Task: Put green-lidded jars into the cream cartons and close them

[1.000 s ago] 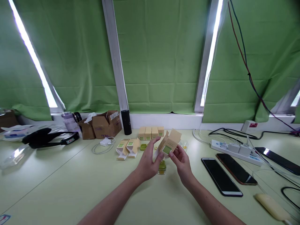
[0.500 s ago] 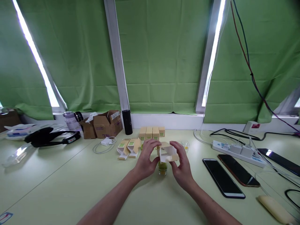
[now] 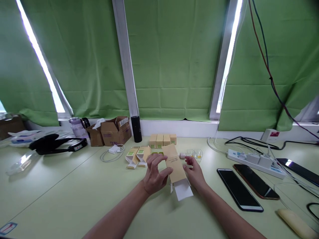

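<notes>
A pale green tabletop (image 3: 62, 196) spans the frame, a thin seam slanting across its left side. Green curtains (image 3: 174, 59) hang behind, split by grey window posts (image 3: 126, 56) with bright slits of daylight. A black strapped device (image 3: 57, 144) lies at mid left, then a brown cardboard box (image 3: 116, 132) and an upright black cylinder (image 3: 136, 129). Near the centre, two opened small boxes (image 3: 144, 154) lie in front of a row of tan boxes (image 3: 159, 141). The left hand (image 3: 156, 177) grips the left edge of a tan carton (image 3: 174, 164), which tilts at mid frame with a white flap at its lower end. The right hand (image 3: 196, 176) has bent fingers at the carton's right edge; whether they grip it I cannot tell. Glass cups (image 3: 198, 154) stand just beyond, and a power strip (image 3: 233, 155) and phones (image 3: 239, 189) lie farther right. A sliver of green behind the left hand is too covered to name; the carton's print is too small to read. Both forearms run off the bottom edge, and a cream oblong (image 3: 296, 222) is cut off at lower right. Bare tabletop stretches from lower left to the left forearm, with a narrower strip between right forearm and phones.
</notes>
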The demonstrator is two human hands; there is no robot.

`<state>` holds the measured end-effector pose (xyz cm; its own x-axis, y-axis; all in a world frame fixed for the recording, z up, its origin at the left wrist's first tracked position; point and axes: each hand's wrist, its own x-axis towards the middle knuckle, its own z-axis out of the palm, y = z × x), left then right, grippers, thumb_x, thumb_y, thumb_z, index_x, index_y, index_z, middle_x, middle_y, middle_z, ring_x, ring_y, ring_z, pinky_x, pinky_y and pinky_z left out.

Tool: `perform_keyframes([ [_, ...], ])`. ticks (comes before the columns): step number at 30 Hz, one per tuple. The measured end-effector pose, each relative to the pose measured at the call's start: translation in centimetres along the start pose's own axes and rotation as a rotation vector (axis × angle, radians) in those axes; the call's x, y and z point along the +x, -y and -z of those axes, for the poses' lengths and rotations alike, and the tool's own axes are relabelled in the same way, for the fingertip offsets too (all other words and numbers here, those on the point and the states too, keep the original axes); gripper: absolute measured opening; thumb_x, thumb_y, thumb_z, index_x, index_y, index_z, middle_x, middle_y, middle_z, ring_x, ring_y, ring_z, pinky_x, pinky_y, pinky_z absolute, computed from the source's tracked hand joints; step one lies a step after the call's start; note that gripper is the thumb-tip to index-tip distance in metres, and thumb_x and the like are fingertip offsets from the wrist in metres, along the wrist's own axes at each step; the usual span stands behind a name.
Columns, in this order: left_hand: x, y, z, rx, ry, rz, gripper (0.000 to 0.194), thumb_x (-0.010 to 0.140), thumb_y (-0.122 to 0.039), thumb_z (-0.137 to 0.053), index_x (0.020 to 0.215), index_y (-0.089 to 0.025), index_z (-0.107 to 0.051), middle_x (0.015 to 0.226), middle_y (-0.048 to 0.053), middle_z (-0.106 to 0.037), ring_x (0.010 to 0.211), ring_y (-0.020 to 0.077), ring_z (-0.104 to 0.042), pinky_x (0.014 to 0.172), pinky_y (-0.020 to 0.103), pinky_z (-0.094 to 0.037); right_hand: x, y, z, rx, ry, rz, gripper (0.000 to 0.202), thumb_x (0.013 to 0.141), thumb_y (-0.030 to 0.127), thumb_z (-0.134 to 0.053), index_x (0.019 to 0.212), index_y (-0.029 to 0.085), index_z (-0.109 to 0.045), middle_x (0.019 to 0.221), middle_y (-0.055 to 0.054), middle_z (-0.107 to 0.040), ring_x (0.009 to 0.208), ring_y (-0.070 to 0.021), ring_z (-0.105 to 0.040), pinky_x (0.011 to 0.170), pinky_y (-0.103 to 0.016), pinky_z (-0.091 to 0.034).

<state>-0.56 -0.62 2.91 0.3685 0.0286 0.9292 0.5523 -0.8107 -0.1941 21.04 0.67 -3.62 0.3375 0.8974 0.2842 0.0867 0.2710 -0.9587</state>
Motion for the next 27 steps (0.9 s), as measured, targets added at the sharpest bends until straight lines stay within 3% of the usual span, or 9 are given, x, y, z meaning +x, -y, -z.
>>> perform_keyframes([
  [5,0.5,-0.5,-0.3,-0.112,-0.030,0.070,0.038,0.083,-0.015,-0.065,0.113,-0.030,-0.047,0.127,0.011,-0.051,0.119,0.0310,-0.055,0.096,0.055,-0.052,0.0,-0.1,0.0,0.001,0.012,-0.009,0.034,0.072,0.034,-0.074,0.106,0.027,-0.070,0.106,-0.007,-0.070,0.105,-0.0298,-0.064,0.084,-0.041,-0.054],
  [12,0.9,-1.0,-0.4,-0.421,-0.062,0.306,0.048,0.083,-0.032,-0.074,0.122,-0.025,-0.047,0.131,0.016,-0.055,0.126,0.0337,-0.058,0.103,0.057,-0.052,-0.2,0.0,-0.1,-0.011,0.029,0.010,0.036,0.075,0.033,-0.071,0.110,0.025,-0.068,0.109,-0.008,-0.068,0.108,-0.0297,-0.062,0.085,-0.040,-0.052],
  [16,0.8,-1.2,-1.1,-0.634,-0.082,0.662,0.052,0.088,-0.041,-0.074,0.130,-0.024,-0.048,0.124,0.013,-0.063,0.121,0.0306,-0.063,0.103,0.049,-0.053,-0.2,0.3,-0.1,-0.018,0.037,0.030,0.036,0.076,0.034,-0.069,0.111,0.025,-0.067,0.111,-0.008,-0.068,0.108,-0.0295,-0.062,0.087,-0.041,-0.051],
  [19,0.7,-1.1,-1.8,-0.832,-0.106,0.892,0.067,0.087,-0.051,-0.075,0.137,-0.024,-0.040,0.123,0.013,-0.065,0.117,0.0285,-0.066,0.099,0.044,-0.055,-0.4,0.8,0.0,-0.034,0.033,0.066,0.035,0.079,0.035,-0.068,0.113,0.026,-0.066,0.118,-0.008,-0.068,0.113,-0.0302,-0.062,0.089,-0.042,-0.050],
  [23,1.2,-0.8,-1.8,-1.012,-0.141,0.984,0.077,0.086,-0.054,-0.077,0.141,-0.026,-0.030,0.114,0.010,-0.068,0.107,0.0253,-0.069,0.091,0.040,-0.056,-0.7,1.9,0.2,-0.082,0.046,0.167,0.034,0.086,0.035,-0.065,0.119,0.027,-0.063,0.126,-0.009,-0.066,0.118,-0.0306,-0.059,0.097,-0.047,-0.048],
  [27,1.9,-0.8,-1.3,-1.111,-0.130,1.068,0.070,0.088,-0.049,-0.077,0.137,-0.027,-0.032,0.103,0.006,-0.072,0.098,0.0223,-0.072,0.085,0.034,-0.054,-1.2,3.0,0.2,-0.093,0.089,0.308,0.034,0.093,0.035,-0.060,0.127,0.028,-0.058,0.132,-0.009,-0.061,0.120,-0.0291,-0.057,0.100,-0.050,-0.048],
])
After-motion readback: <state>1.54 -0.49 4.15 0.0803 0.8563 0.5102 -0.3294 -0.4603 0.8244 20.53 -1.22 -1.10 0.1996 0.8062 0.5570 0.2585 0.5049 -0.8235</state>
